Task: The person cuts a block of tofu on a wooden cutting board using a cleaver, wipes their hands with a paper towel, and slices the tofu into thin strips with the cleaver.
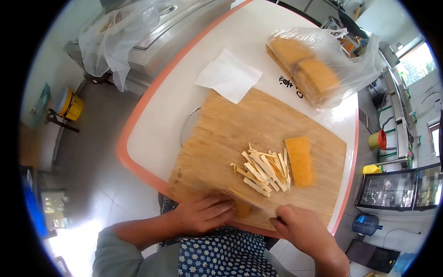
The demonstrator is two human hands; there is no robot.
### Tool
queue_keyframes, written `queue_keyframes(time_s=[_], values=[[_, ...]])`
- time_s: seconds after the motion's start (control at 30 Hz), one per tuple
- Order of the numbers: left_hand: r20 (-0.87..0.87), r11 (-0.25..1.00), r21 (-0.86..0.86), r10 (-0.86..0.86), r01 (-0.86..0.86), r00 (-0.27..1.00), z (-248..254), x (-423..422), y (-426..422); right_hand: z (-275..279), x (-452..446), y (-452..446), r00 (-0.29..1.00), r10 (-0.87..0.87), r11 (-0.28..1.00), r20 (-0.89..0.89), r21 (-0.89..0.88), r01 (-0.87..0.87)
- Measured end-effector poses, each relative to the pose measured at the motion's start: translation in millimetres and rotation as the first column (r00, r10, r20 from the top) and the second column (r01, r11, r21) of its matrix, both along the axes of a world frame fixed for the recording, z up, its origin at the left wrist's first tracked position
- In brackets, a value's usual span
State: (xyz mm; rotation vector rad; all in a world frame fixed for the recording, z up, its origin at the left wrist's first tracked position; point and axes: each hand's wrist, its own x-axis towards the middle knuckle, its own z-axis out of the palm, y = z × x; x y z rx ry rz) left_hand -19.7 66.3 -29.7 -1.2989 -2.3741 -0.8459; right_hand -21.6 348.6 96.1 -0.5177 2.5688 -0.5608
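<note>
At the near edge of the wooden cutting board (pixel 244 117), my left hand (pixel 205 214) presses with bent fingers on a piece of orange-brown dried tofu (pixel 243 209). My right hand (pixel 300 226) is closed round the handle of a knife (pixel 253 202), its thin blade seen nearly edge-on beside that piece. The handle is mostly hidden in my fist. Beyond the blade lies a loose pile of pale tofu strips (pixel 265 171). A flat orange-brown tofu slab (pixel 299 161) rests to the right of the strips.
A clear plastic bag (pixel 348 76) with more tofu slabs stands at the table's back right. White paper (pixel 228 76) overlaps the board's far corner. A metal ring-shaped rim (pixel 183 124) shows left of the board. The white table (pixel 152 115) has a red-orange edge.
</note>
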Motion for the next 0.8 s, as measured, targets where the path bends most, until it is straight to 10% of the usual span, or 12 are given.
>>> queue_keyframes(time_s=[0.8], values=[[-0.06,1.0,0.01,-0.027,0.027,0.998,-9.7,4.7,-9.4,26.3,27.0,0.4,0.983,0.112,0.989,-0.146,0.113,-0.096]])
